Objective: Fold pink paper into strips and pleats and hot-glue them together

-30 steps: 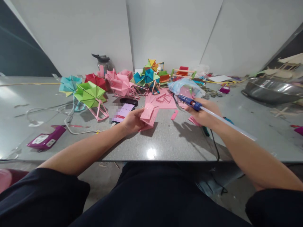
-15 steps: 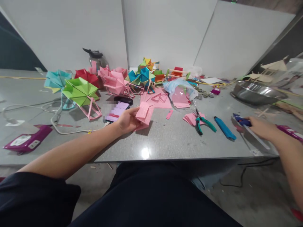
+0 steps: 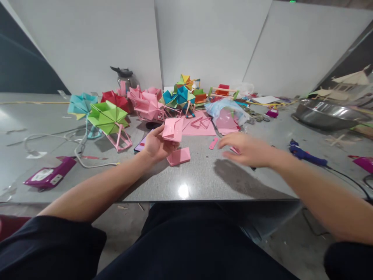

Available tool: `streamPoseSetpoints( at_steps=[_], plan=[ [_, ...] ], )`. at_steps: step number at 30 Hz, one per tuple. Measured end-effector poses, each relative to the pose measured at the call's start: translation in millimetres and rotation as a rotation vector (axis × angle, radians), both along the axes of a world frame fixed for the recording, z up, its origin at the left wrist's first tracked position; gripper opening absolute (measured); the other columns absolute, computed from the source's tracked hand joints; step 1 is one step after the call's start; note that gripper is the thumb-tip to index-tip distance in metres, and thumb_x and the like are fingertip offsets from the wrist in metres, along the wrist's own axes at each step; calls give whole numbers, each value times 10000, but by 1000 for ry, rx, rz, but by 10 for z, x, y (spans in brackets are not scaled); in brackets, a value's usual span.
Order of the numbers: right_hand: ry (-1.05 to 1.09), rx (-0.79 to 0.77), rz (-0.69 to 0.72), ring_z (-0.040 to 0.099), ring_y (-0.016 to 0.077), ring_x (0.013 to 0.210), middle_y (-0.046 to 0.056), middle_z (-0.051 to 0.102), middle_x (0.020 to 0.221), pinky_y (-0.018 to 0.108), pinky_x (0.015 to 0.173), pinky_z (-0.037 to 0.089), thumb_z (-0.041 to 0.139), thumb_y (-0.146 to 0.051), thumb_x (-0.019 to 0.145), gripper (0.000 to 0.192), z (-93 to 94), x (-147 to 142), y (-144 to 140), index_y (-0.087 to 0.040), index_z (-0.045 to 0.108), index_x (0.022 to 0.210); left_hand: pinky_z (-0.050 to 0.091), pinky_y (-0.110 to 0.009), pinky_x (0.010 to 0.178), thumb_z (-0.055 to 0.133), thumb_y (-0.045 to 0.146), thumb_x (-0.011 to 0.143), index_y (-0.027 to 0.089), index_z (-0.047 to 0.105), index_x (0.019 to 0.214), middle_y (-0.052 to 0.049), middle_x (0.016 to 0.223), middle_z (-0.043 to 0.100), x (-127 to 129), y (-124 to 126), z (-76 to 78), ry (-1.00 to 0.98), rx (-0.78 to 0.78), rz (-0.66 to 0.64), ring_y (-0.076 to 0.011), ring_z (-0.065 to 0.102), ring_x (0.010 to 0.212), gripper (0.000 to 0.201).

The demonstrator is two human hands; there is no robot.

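Observation:
My left hand [image 3: 159,144] pinches a folded pink paper piece [image 3: 172,130], lifted a little off the table. Beneath it another folded pink piece [image 3: 179,156] lies on the grey tabletop [image 3: 198,182]. My right hand [image 3: 247,149], smeared by motion, is over the table with its fingers apart and nothing seen in them. It covers most of the pliers and of the small pink paper pieces there. A blue glue gun [image 3: 307,153] lies to the right with its cord trailing off. Near my right fingertips is a small pink strip [image 3: 213,143].
Behind stand a green paper wheel [image 3: 107,116], a pink paper model [image 3: 147,104] and other coloured ones. A plastic bag [image 3: 225,112] lies on pink sheets. A steel bowl [image 3: 326,114] sits far right, a purple power socket [image 3: 51,173] with white cable at left, a phone [image 3: 140,146] behind my left hand.
My right hand has let go of the glue gun and moved left across the table. My left hand has raised its paper piece, leaving another pink piece below. The view has shifted slightly.

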State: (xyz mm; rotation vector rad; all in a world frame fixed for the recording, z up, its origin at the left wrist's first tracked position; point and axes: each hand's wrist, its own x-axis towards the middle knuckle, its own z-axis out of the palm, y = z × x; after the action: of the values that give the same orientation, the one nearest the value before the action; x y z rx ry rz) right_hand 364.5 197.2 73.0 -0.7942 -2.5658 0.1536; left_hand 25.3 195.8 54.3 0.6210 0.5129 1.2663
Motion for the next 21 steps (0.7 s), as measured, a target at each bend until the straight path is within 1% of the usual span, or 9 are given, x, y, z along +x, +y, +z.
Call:
streamPoseSetpoints(
  at_steps=[2, 4, 6, 8, 10, 12, 14, 16, 21],
  plan=[
    [-136, -36, 187, 725, 299, 1238, 127, 770, 1376, 485, 1071, 548, 692, -338, 995, 312, -5, -413, -121, -255, 759, 1288, 560, -381, 692, 637, 362, 952, 202, 747, 1044, -77, 875, 781, -72, 23, 20, 8, 58, -6, -242, 712, 786, 214],
    [-251, -51, 265, 664, 341, 1367, 156, 682, 1540, 519, 1118, 508, 740, -320, 974, 354, -53, -851, -131, -235, 734, 1318, 558, -390, 693, 643, 363, 945, 205, 754, 1049, -79, 861, 780, -140, 50, 29, 8, 98, -6, -252, 715, 791, 219],
    [-325, -91, 233, 676, 345, 1327, 160, 700, 1503, 506, 1088, 504, 760, -337, 974, 287, -118, -1180, -68, -226, 739, 1238, 557, -390, 696, 648, 356, 939, 208, 756, 1047, -82, 861, 781, -191, 76, 30, -5, 116, 8, -253, 719, 797, 212],
    [-369, -116, 170, 704, 329, 1227, 156, 756, 1365, 472, 1036, 504, 746, -339, 987, 223, -162, -1336, 6, -213, 729, 1170, 558, -390, 698, 651, 357, 938, 207, 757, 1055, -86, 867, 782, -217, 92, 28, -14, 123, 21, -253, 721, 799, 218],
    [-385, -101, 124, 713, 317, 1139, 150, 781, 1236, 454, 1000, 492, 728, -323, 990, 188, -162, -1337, 44, -200, 716, 1131, 563, -396, 701, 655, 364, 937, 200, 757, 1075, -97, 884, 787, -220, 95, 27, -19, 128, 21, -261, 723, 806, 237],
    [-374, -78, 115, 712, 299, 1046, 134, 787, 1125, 453, 982, 479, 722, -315, 976, 155, -125, -1239, 43, -202, 706, 1080, 571, -406, 711, 659, 371, 938, 199, 758, 1104, -103, 908, 795, -203, 84, 30, -20, 130, 14, -274, 728, 825, 259],
    [-302, -128, 114, 695, 263, 928, 98, 779, 1009, 437, 934, 482, 726, -343, 956, 153, -74, -1096, 33, -216, 691, 1034, 577, -403, 708, 658, 372, 940, 203, 760, 1112, -102, 923, 800, -172, 59, 42, -20, 114, 22, -278, 728, 828, 262],
    [-122, -268, 72, 665, 223, 842, 66, 760, 954, 395, 852, 498, 733, -406, 939, 202, -42, -947, 50, -227, 672, 1008, 575, -382, 691, 656, 367, 945, 198, 764, 1097, -100, 941, 804, -135, 21, 62, -12, 83, 45, -267, 721, 813, 252],
    [561, -734, -132, 591, 159, 687, -4, 657, 810, 309, 648, 497, 802, -616, 836, 421, -94, -718, 205, -236, 633, 897, 592, -358, 715, 664, 374, 951, 168, 772, 1122, -106, 1019, 818, -38, -114, 106, 28, 50, 31, -243, 735, 833, 289]
  ],
)
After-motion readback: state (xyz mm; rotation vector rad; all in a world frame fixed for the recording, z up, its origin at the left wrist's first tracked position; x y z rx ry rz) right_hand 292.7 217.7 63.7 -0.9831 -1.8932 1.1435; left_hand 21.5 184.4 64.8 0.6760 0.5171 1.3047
